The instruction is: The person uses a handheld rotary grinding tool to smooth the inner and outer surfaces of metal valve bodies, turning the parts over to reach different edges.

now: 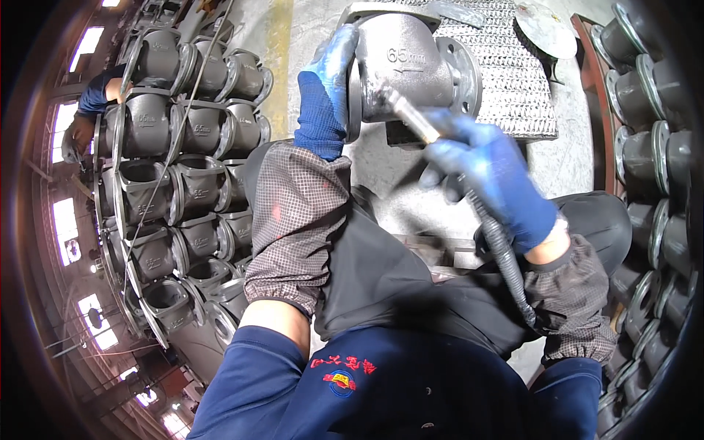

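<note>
Right grip [488,165] closed around a hand tool [412,119], hose [504,257] trailing; tip at grey metal pipe piece [418,51]. Left grip [328,88] pinching its left rim. Pipe piece by near-left side of ridged platform [513,88]. Leftward: stacked pipe pieces [202,128], then another person's sleeve [94,99].

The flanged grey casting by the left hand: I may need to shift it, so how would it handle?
The flanged grey casting is probably heavy for its size, since it looks like thick metal. It should feel stiff, with nothing flexible showing. Its round end flange suggests it might roll if pushed sideways.
</note>
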{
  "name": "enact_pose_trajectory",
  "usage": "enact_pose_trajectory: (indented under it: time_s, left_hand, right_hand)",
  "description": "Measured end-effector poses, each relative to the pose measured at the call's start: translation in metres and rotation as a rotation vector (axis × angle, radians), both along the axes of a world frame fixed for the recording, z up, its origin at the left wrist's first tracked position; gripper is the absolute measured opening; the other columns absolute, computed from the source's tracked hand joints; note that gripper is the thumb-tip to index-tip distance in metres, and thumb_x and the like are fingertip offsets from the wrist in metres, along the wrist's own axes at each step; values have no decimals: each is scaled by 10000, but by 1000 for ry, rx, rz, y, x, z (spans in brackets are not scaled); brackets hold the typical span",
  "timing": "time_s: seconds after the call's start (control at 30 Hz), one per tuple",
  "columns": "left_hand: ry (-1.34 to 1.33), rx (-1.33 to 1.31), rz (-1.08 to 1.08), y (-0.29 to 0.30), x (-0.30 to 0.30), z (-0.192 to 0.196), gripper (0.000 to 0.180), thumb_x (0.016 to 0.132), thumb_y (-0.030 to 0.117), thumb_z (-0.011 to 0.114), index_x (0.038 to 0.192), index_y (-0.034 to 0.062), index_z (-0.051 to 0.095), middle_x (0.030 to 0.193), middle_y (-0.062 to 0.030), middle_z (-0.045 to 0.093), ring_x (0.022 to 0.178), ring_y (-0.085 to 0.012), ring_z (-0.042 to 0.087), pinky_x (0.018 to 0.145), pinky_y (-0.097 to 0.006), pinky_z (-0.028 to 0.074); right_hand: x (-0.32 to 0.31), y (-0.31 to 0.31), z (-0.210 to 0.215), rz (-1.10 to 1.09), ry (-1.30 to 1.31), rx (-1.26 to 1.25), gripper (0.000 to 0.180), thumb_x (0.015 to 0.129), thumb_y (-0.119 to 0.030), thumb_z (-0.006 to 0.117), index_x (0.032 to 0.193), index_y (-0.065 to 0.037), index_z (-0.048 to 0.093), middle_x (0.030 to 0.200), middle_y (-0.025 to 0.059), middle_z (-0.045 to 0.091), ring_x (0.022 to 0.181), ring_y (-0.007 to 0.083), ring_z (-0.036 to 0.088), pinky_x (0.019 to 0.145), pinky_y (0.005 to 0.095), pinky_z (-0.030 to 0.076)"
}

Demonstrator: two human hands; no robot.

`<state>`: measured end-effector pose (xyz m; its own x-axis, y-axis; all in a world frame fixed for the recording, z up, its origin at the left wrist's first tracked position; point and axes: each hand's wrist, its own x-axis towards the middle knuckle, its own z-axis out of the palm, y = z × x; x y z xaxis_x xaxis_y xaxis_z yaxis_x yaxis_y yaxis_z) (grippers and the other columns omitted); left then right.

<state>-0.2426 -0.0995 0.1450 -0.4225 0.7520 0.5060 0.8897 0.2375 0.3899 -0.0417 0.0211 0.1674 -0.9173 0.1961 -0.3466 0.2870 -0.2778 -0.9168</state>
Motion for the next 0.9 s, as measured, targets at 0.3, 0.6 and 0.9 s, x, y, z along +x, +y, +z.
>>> enact_pose_trajectory:
  time_s: [0.3,0.6,0.9]
  left_hand:
    - [191,160,-191,-4,-20,-37,449,799,-46,508,1235,57,486,1162,-342,492,936,-482,579,786,-425,513]
    - [-1437,442,132,-14,-17,-14,378,932,322,479,1111,4,582,993,-97,637,874,-132,614,754,-258,513]
    - [-1521,435,91,-15,-4,-25,465,948,412,386,1196,41,517,1094,-163,584,969,-229,599,786,-353,531]
  right_hand:
    - [-23,85,-99,-738,-70,69,304,802,-124,617,1036,58,548,829,99,628,546,120,556,500,212,474]
    - [-50,71,-121,-31,113,1079,269,875,-160,470,1038,-6,619,997,183,622,858,225,622,770,306,480]
    - [-48,65,-89,-362,-116,354,302,888,-143,461,1087,26,611,1000,116,646,881,148,592,808,256,463]
